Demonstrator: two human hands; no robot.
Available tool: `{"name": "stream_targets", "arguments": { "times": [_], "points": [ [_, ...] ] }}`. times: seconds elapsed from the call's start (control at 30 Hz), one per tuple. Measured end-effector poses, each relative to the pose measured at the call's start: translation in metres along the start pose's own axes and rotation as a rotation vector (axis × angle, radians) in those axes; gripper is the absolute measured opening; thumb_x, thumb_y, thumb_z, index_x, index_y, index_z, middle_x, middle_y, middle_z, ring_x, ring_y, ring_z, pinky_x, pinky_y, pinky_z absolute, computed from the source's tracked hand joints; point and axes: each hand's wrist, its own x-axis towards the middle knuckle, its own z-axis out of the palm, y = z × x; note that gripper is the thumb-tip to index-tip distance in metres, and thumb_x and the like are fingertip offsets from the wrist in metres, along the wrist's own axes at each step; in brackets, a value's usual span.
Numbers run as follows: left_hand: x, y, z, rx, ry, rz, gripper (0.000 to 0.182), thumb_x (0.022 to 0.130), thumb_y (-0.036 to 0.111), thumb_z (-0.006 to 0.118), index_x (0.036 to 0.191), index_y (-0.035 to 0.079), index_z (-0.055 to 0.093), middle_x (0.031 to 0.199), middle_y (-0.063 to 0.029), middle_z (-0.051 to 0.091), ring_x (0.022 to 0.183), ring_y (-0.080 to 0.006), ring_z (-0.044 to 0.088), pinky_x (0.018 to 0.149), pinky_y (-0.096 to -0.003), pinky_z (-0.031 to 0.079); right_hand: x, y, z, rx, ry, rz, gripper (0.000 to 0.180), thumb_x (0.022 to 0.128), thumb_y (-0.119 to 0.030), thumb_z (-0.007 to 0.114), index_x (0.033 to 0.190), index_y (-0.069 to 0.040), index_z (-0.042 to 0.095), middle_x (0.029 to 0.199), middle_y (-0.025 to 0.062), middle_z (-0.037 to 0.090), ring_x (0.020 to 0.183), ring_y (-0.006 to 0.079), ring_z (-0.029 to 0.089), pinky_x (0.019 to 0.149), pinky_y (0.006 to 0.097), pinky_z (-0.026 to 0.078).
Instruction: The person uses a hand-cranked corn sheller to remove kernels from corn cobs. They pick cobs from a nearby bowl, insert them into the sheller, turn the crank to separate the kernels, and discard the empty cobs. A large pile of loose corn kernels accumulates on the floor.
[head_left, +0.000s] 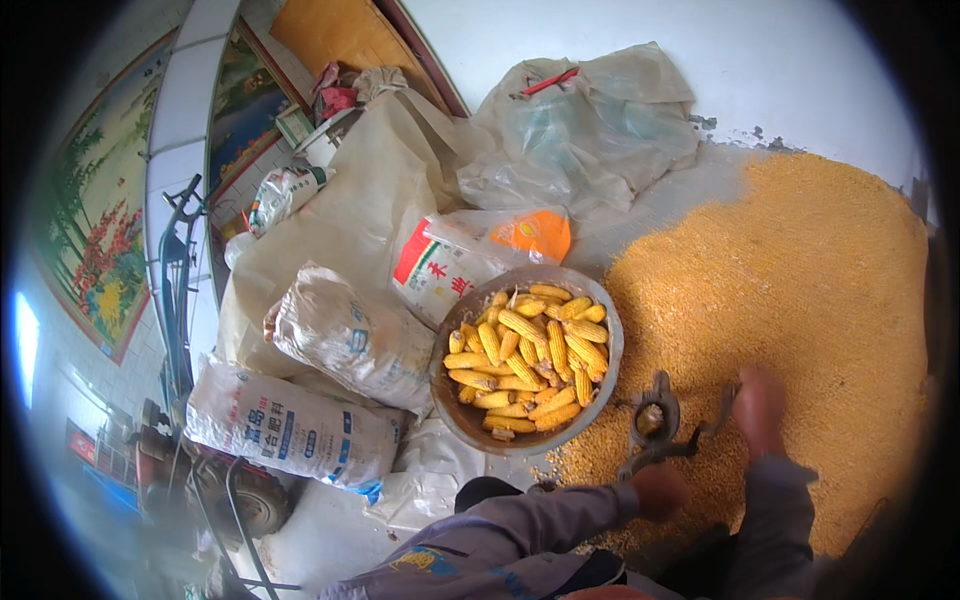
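A hand-cranked metal corn sheller (658, 401) stands at the edge of the kernel pile, with a corn cob (651, 420) end-up in its round opening. My right hand (757, 409) is closed around the crank handle (727, 405) on the sheller's right side. Just below the sheller's body is my left hand (660, 491), blurred and fist-like; its fingers and anything in them cannot be made out. Left of the sheller, a wide round basin (616, 341) holds many whole yellow ears of corn (525, 324).
Loose yellow kernels (787, 300) spread widely at the right. Filled woven sacks (292, 427) lie left of the basin, with a printed bag (442, 262) above it. Plastic sheeting (577, 135) covers things by the wall. A wheeled machine (251, 502) is at lower left.
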Motion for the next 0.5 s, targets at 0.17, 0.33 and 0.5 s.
{"name": "stream_targets", "arguments": {
  "times": [0.17, 0.33, 0.5],
  "points": [
    [-0.006, -0.003, 0.012, -0.018, 0.237, 0.064, 0.014, 0.081, 0.019, 0.068, 0.072, 0.009, 0.067, 0.072, -0.0141, 0.062, 0.072, -0.0365, 0.066, 0.065, -0.0500, 0.054, 0.063, 0.018, 0.115, -0.001, -0.019, -0.022, 0.002, 0.091, -0.004, 0.061, 0.092, -0.004, 0.063, 0.093, 0.0193, 0.063, 0.093, 0.0426, 0.063, 0.080, 0.0560, 0.050],
    [-0.009, -0.012, 0.027, -0.033, 0.217, 0.074, 0.013, 0.084, 0.021, 0.069, 0.077, 0.011, 0.064, 0.079, -0.0117, 0.062, 0.077, -0.0326, 0.066, 0.063, -0.0472, 0.052, 0.030, 0.031, 0.214, 0.088, -0.223, 0.014, 0.011, 0.098, -0.011, 0.059, 0.095, -0.004, 0.067, 0.101, 0.0187, 0.063, 0.103, 0.0390, 0.062, 0.089, 0.0558, 0.050],
    [-0.012, -0.009, 0.018, 0.038, 0.419, 0.183, 0.019, 0.084, 0.023, 0.072, 0.076, 0.011, 0.059, 0.077, -0.0080, 0.057, 0.073, -0.0297, 0.061, 0.065, -0.0458, 0.051, -0.058, 0.034, 0.228, -0.259, -0.845, -0.082, 0.034, 0.103, -0.022, 0.057, 0.129, -0.012, 0.077, 0.137, 0.0218, 0.069, 0.133, 0.0401, 0.063, 0.117, 0.0590, 0.045]
  ]
}}
